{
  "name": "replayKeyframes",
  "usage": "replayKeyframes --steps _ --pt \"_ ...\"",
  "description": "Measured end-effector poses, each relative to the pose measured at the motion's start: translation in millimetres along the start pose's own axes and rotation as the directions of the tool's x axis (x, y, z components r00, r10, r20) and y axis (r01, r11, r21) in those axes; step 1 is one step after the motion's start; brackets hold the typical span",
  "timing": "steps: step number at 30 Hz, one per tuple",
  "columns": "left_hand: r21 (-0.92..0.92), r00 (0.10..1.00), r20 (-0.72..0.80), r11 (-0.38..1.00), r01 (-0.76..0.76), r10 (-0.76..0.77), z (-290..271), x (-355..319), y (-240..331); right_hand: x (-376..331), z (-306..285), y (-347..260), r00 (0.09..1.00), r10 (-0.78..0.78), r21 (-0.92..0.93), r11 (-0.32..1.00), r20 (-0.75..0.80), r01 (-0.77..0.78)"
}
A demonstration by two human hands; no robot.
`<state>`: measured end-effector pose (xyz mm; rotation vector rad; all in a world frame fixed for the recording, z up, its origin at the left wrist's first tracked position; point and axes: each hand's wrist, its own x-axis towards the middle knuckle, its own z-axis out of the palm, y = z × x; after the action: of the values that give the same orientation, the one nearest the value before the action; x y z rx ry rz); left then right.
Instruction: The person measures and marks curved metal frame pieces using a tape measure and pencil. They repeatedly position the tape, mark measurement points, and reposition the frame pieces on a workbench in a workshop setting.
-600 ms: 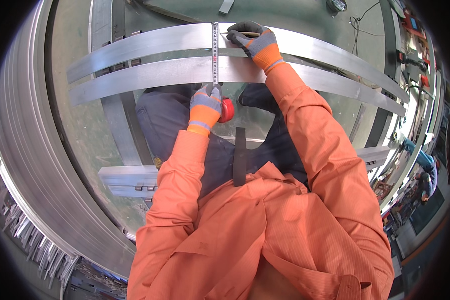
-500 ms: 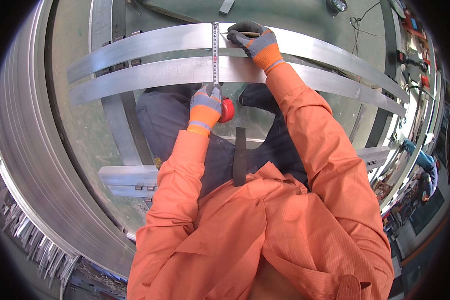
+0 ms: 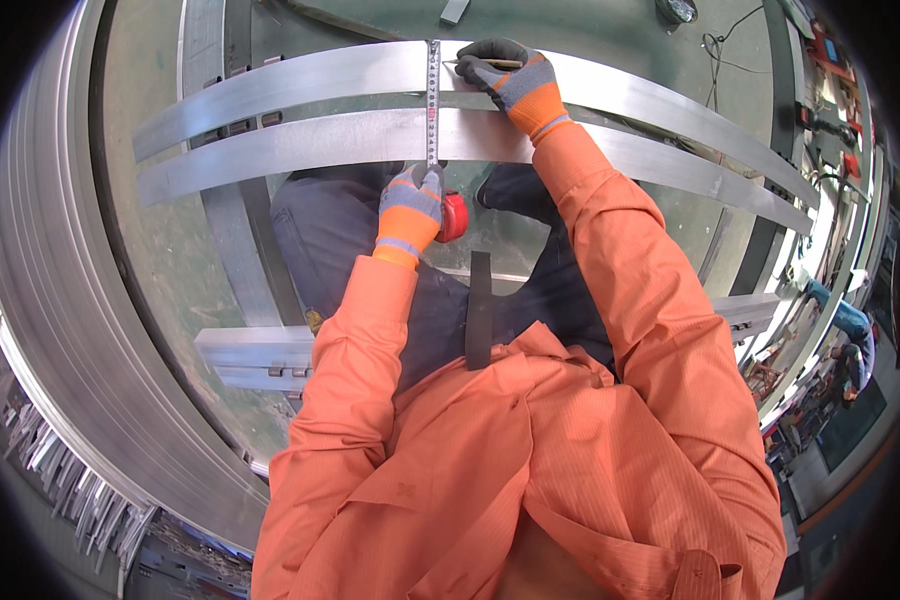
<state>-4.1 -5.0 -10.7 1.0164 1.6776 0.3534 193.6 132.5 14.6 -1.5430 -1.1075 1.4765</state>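
Note:
Two long silver metal bars lie side by side across the space in front of me, a far bar (image 3: 340, 75) and a near bar (image 3: 320, 140). A tape measure with a red case (image 3: 453, 217) has its blade (image 3: 433, 105) stretched across both bars. My gloved left hand (image 3: 411, 203) is closed on the tape measure at the near bar's edge. Above the far bar, just right of the blade, my gloved right hand (image 3: 505, 75) pinches a thin pencil-like marker (image 3: 500, 63). Its tip points left, close to the blade.
Grey support rails (image 3: 232, 235) run under the bars at left and right. A large stack of long metal profiles (image 3: 60, 260) curves along the left. Shorter silver pieces (image 3: 255, 350) lie beside my left arm. A cable (image 3: 715, 60) lies at far right. Another person (image 3: 855, 335) is at the right rim.
Almost nothing differs. The bars and both hands appear very slightly higher in the picture; both grips are unchanged.

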Motion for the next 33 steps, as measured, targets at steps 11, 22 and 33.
replayKeyframes --steps 11,22,33 --pt "0.03 1.0 -0.006 0.999 -0.017 0.017 -4.0 2.7 -4.0 2.4 8.8 -1.9 0.999 0.042 -0.049 0.998 -0.016 -0.043" --pt "0.005 0.999 -0.003 0.999 -0.04 0.04 -6.7 6.0 -7.9 9.1 12.4 11.3 0.998 -0.026 0.019 0.999 -0.051 0.027" --pt "-0.031 0.999 0.004 0.999 -0.033 0.034 -13.2 5.9 -0.9 10.5 18.2 5.6 0.997 -0.009 -0.014 1.0 -0.073 0.008"
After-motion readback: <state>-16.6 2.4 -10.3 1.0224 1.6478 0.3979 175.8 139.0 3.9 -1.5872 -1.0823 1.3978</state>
